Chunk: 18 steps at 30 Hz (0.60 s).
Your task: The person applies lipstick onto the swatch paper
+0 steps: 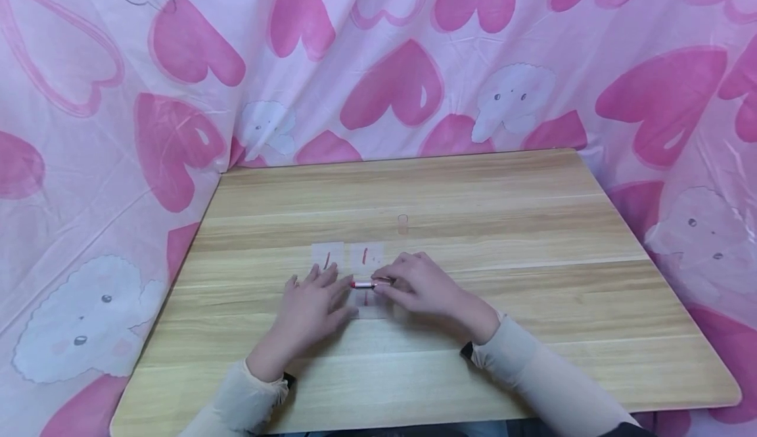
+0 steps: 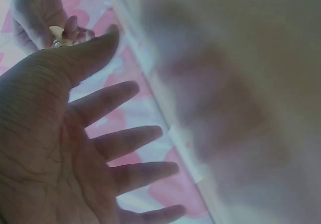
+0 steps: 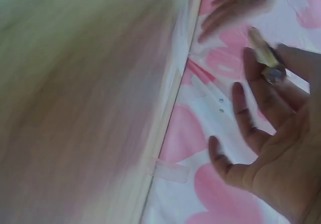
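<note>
In the lower centre of the head view, the right hand clamps a red-tipped lipstick between thumb and forefinger. Lipstick orientation: near horizontal, tip toward frame left, above the lower paper square. The left hand is positioned to the left, palm down, fingers spread apart; I cannot tell whether it touches paper. Two upper paper squares, each red-marked, sit side by side. A clear cap lies on the wooden table, near frame centre.
</note>
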Motion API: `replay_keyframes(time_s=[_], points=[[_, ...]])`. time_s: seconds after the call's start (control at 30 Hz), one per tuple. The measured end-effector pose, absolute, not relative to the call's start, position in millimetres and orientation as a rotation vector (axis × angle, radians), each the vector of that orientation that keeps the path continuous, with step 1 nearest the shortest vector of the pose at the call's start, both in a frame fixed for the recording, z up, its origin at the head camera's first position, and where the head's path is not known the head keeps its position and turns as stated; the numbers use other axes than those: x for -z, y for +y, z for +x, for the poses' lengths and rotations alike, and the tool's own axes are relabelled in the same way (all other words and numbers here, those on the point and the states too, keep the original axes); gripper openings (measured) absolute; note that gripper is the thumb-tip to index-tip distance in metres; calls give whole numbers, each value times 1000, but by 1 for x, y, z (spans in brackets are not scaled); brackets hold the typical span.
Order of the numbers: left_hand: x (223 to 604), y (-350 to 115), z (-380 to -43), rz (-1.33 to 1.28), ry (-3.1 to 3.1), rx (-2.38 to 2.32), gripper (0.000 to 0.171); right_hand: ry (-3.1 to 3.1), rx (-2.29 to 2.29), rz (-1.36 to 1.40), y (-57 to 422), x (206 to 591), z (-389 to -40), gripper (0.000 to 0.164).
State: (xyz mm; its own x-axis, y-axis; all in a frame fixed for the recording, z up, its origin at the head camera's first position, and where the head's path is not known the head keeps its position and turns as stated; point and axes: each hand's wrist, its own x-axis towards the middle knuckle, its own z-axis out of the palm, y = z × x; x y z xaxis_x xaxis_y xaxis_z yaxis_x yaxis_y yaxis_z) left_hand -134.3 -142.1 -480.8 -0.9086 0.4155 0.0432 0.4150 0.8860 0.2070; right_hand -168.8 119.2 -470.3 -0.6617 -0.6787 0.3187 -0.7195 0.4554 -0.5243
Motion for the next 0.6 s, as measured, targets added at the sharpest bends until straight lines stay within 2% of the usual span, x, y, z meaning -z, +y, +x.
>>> replay_keyframes(time_s=[0.1,0.27,0.43,0.6], points=[[467,-140,-144,745,3015,-780,57,-2542,-1436,1222,120,466,-173,22],[444,-126,-160,917,2561,-1634,46,-2356,-2205,1128,118,459,-178,25],[436,-109,-170,989,2152,-1947,32,-2170,-2553,1222,116,458,-180,32],[434,-97,-177,928,1756,-2099,34,-1889,-2897,1358,115,459,-183,32]])
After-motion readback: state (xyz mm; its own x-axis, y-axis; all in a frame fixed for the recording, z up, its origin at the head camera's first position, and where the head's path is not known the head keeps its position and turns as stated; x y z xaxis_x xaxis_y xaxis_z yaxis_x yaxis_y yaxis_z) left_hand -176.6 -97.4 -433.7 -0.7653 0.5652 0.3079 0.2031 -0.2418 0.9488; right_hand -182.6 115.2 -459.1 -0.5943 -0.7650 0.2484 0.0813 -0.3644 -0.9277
